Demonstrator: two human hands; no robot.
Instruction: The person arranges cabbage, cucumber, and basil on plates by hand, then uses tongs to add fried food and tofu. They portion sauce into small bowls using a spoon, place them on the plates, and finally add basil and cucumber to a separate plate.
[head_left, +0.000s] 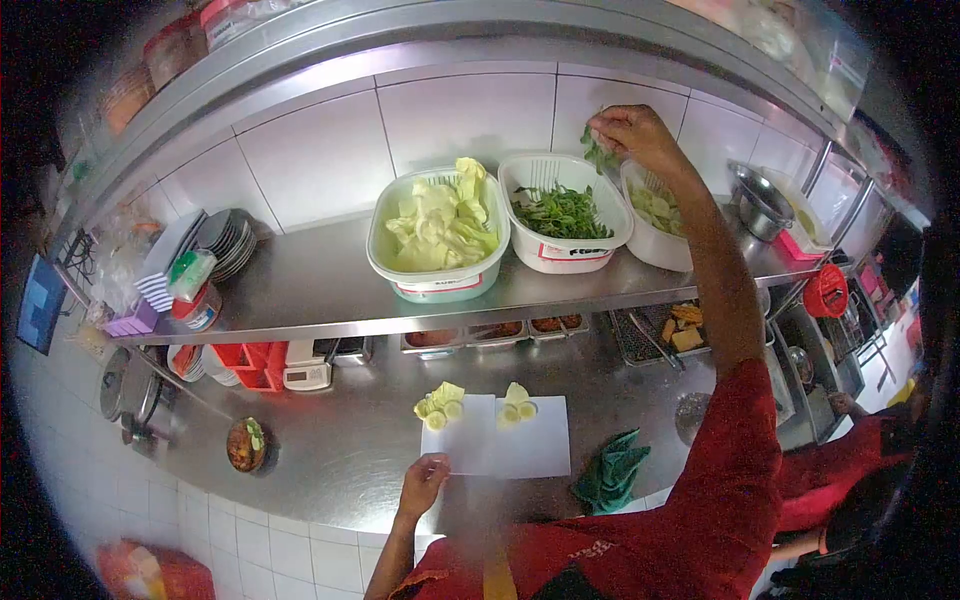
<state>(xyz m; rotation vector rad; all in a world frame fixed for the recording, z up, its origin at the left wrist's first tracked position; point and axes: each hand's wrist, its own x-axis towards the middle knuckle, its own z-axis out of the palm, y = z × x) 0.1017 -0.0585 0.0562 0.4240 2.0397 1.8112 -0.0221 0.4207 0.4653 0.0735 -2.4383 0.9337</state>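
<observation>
The left hand [425, 484] curls its fingers at the near left corner of the white papers [535, 450]; whether they grip, I cannot tell. Lettuce [447, 394] and round pale slices [436, 421] lie towards the papers' far edge. Farther right, near the tub of green leaves [570, 267], the right hand [632, 133] pinches a leafy sprig [597, 154], fingertips together.

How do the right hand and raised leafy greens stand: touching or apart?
Touching: the head view shows the right hand pinching leafy greens that hang below.
</observation>
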